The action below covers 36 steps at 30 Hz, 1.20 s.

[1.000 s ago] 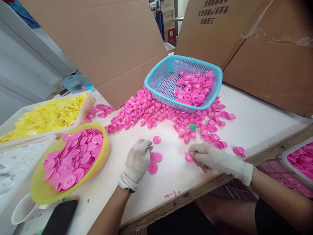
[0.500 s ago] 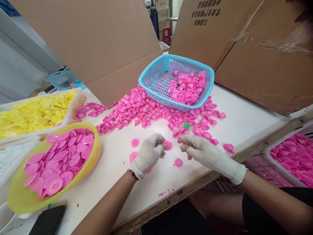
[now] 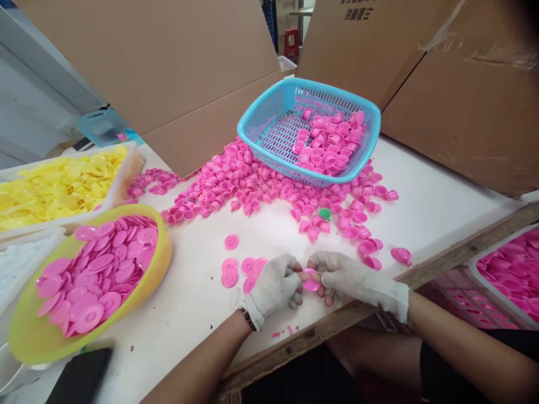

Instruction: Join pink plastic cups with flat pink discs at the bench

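Pinching one pink disc [image 3: 310, 285], left hand [image 3: 275, 287] and right hand [image 3: 353, 279]; upside-down Chinese characters [image 3: 359, 14] on cardboard [image 3: 463, 123]

Bright, diffuse light across the worktop [image 3: 185, 306], small glints on the cups [image 3: 248, 175], pale glare on tape [image 3: 444, 40] beyond the far right edge, dimness below the near edge, white pieces [image 3: 23, 266] softly blurred at the left.
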Available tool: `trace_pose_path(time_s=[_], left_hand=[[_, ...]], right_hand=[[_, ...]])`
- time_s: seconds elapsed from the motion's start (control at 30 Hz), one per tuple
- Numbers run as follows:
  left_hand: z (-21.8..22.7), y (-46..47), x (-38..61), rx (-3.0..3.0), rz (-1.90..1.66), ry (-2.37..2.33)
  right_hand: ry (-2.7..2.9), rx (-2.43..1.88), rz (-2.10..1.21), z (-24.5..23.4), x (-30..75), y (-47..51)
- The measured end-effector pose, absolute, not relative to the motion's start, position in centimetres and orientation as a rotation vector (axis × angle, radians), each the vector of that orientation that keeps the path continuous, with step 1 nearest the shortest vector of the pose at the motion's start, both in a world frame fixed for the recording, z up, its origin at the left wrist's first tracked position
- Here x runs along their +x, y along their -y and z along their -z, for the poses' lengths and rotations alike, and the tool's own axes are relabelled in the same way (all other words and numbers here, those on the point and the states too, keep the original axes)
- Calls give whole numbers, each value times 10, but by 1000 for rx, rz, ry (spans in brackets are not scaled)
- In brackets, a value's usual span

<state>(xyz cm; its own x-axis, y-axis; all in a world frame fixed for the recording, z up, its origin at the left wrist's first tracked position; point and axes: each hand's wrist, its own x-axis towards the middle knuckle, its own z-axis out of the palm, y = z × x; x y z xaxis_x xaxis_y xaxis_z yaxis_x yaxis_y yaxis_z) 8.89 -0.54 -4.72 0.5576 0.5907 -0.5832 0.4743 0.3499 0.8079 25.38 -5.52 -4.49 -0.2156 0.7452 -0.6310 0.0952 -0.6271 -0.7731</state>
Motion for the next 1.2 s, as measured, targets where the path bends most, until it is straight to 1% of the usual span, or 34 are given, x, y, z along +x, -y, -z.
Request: trace_pose_path(time_s=[0.1, 0.3, 0.5, 0.73, 0.87, 0.93, 1.03, 1.1, 1.2], left_hand=[[49, 5, 92, 1300, -67, -1057], [48, 5, 96, 1443, -16, -1121], [40, 3, 89, 1507, 18, -979], [37, 5, 95, 1866, -25, -1057], [31, 7, 88, 1968, -84, -1030], [25, 4, 77, 2057, -180, -1091], [14, -5, 55, 2238, -237, -1300], [9, -13, 41, 2367, -106, -1392], [13, -20, 30, 2487, 90, -1419]], right_hand=[[931, -1493, -1988, 40, 257, 56], [1057, -1647, -1928, 45, 256, 51], [1056, -1498, -2050, 41, 262, 48], [1086, -1587, -1910, 52, 251, 60], [1125, -1608, -1878, 44, 247, 58], [1145, -1577, -1799, 29, 253, 51], [1090, -1451, -1461, -4, 275, 37], [1028, -1313, -1119, -22, 293, 28], [1193, -1454, -803, -23, 313, 22]])
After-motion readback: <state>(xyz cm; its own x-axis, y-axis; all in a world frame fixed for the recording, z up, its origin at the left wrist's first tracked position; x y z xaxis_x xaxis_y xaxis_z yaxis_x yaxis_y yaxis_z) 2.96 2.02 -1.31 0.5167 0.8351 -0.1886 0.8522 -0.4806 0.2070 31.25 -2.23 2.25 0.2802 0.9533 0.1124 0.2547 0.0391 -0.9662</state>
